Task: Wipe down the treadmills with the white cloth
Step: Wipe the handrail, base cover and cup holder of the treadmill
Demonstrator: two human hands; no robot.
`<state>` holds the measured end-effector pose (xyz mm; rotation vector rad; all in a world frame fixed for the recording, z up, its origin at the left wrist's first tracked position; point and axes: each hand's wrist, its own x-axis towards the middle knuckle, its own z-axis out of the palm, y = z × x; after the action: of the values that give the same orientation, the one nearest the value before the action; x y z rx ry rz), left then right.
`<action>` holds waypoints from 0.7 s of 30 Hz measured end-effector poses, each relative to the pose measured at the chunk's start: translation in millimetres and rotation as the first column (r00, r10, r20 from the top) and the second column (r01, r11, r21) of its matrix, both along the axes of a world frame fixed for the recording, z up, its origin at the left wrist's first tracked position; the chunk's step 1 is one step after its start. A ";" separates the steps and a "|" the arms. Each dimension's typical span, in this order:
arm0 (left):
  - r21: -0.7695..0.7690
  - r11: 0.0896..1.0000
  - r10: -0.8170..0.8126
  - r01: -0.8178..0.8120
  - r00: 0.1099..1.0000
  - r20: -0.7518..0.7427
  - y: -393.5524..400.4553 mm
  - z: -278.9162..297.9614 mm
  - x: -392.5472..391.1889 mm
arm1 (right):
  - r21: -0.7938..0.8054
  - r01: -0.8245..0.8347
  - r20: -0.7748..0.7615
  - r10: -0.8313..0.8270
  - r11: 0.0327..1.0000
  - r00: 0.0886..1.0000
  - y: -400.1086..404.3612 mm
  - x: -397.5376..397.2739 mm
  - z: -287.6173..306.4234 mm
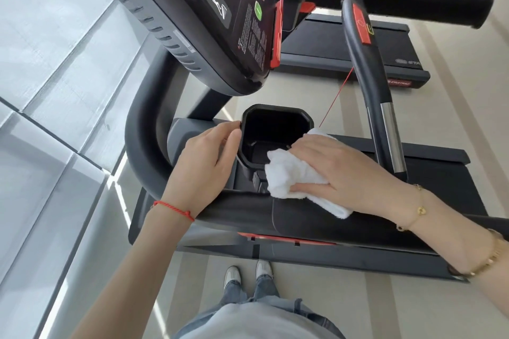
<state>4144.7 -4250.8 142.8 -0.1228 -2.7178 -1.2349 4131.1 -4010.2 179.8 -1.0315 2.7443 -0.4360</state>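
While I am standing at the side of the nearer treadmill [316,228], with my shoes [248,274] showing on the floor below its side rail, I am leaning both arms over the padded handrail [248,215]. My right hand [338,170] is pressing the white cloth [292,177] against the near rim of the black cup holder [275,132], fingers lying fairly flat over the bunched fabric and the thumb tucked along its lower edge, so I am holding it down rather than clenching it. One tail of the cloth is trailing toward my right wrist across the handrail. My left hand [209,154] is gripping the left wall of the cup holder, fingertips curled over its edge, steadying it. The cloth is lying just right of the holder's opening, its long axis running diagonally from the rim back toward me, so my right hand is the one placed to push it forward and left, down into the dark well; I judge that to be the next stroke. Beyond the holder, the console [220,8] is tilting overhead, and a curved grip [369,85] with a red cord [338,93] is standing to the right. Farther off, a second treadmill [358,47] is waiting, apparently unwiped.
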 end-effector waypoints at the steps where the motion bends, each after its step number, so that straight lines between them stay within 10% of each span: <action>1: -0.002 1.000 0.002 -0.002 1.000 0.000 0.6 -0.3 -0.1 | 0.025 0.004 -0.008 -0.004 1.000 1.000 -10.0 -3.6 0.1; 12: -0.019 1.000 0.008 -0.008 1.000 -0.003 2.3 -2.7 -0.9 | -0.173 0.148 0.002 -0.150 0.974 0.989 -5.4 21.0 -9.4; 21: -0.109 0.993 0.032 -0.036 0.999 -0.035 7.6 -5.9 -11.4 | -0.390 0.523 0.108 -0.527 0.758 0.843 -7.9 -26.8 -18.2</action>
<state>4133.3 -4243.3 136.9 -0.1083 -2.7475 -1.0648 4104.3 -4018.1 161.6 -0.2749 2.9913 -1.1278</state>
